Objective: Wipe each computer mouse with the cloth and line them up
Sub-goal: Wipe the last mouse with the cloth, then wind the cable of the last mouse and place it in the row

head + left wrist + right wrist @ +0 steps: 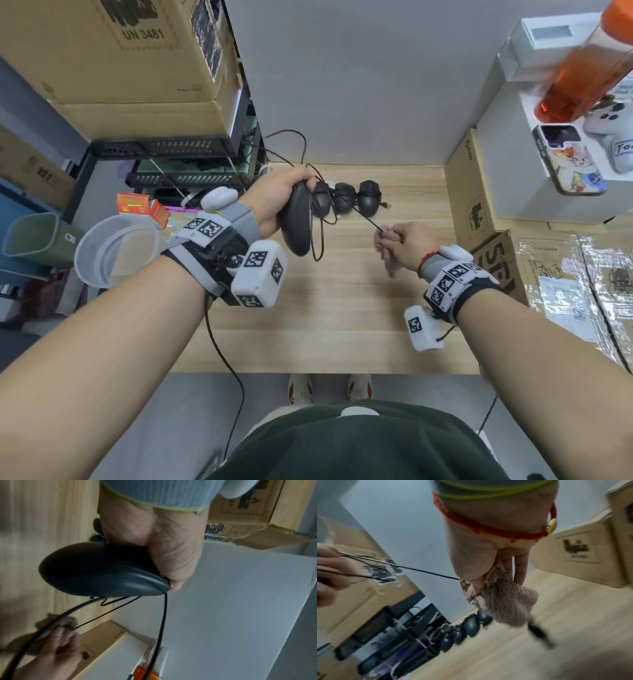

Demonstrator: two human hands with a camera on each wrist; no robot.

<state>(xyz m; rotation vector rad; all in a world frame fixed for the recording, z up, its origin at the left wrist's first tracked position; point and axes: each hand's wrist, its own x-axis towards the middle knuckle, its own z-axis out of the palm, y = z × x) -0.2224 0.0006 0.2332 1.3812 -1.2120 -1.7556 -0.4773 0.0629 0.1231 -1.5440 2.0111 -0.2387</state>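
My left hand [277,195] grips a black wired mouse [296,222] by its front end and holds it tilted above the wooden table [342,308]. The mouse [96,570] fills the left wrist view. Its cable [363,216] runs taut to my right hand [406,240], which pinches it inside a pink fluffy cloth [385,241]. In the right wrist view the cloth [505,601] wraps the cable [419,569], and a blurred plug [537,631] dangles below. Three more black mice [344,198] lie side by side at the table's back edge.
Cardboard boxes [130,61] sit on a black rack [164,150] at the left. More boxes [479,198] line the right edge, with a white box [513,154] carrying an orange bottle [579,75] and a phone [568,161]. A clear plastic tub [116,250] stands at the left.
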